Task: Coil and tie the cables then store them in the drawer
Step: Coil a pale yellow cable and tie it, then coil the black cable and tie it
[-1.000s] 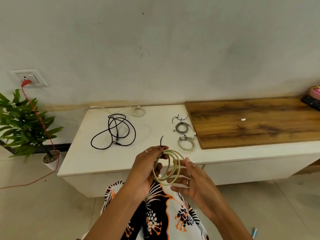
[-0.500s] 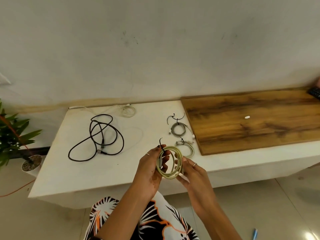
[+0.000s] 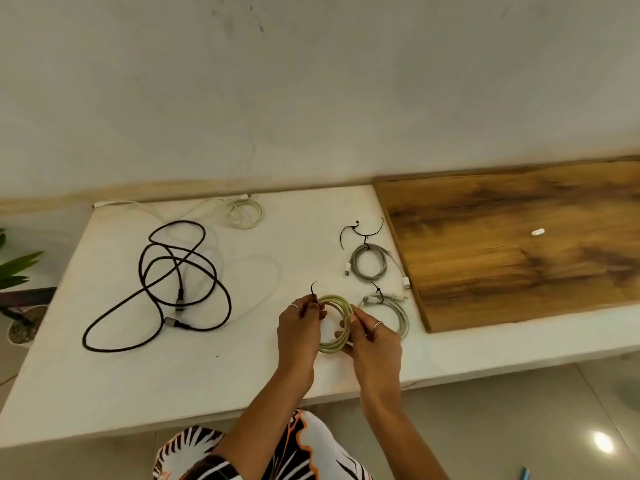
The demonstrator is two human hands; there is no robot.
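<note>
A yellow-green coiled cable (image 3: pixel 341 308) is held over the white cabinet top (image 3: pixel 242 372). My left hand (image 3: pixel 299 332) pinches its left side together with a thin black tie (image 3: pixel 313 289) that sticks up. My right hand (image 3: pixel 375 344) grips the coil's right side. Just right of the hands lies a tied pale grey coil (image 3: pixel 394 308), and behind it a tied grey coil (image 3: pixel 369 261). A loose black cable (image 3: pixel 173 289) sprawls on the left, and a loose white cable (image 3: pixel 242 213) lies at the back. No drawer shows.
A spare black tie (image 3: pixel 360 230) lies behind the grey coils. A wooden board (image 3: pixel 519 244) covers the cabinet's right part, with a small white piece (image 3: pixel 537 232) on it. Plant leaves (image 3: pixel 17 268) and a pot stand at the far left on the floor.
The view has tilted down and drawn closer to the cabinet. Both hands have carried the yellow-green coil forward, from in front of the cabinet edge to over its top, near the tied coils.
</note>
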